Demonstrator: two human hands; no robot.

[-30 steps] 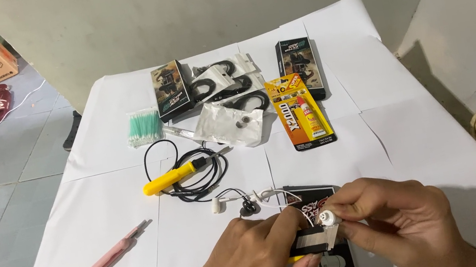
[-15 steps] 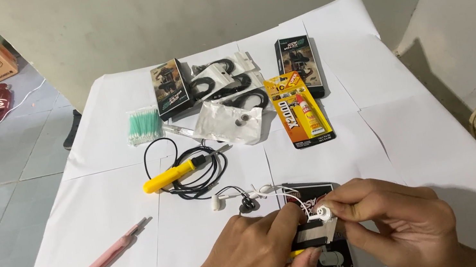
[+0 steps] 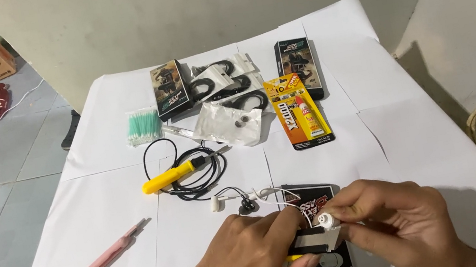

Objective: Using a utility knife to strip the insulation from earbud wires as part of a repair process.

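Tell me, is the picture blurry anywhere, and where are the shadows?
Head view: mostly sharp; the left hand and right hand look slightly soft around the small white earbud they pinch. Light is soft and even, with no strong glare on the white table cover. A faint shadow falls beside the table on the right wall and floor.

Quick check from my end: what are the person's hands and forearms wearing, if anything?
Nothing shows on them. The left hand and the right hand are bare: no gloves, rings or tape visible. The left forearm shows no sleeve, watch or band up to the frame's lower edge; the right is cut off near the wrist.
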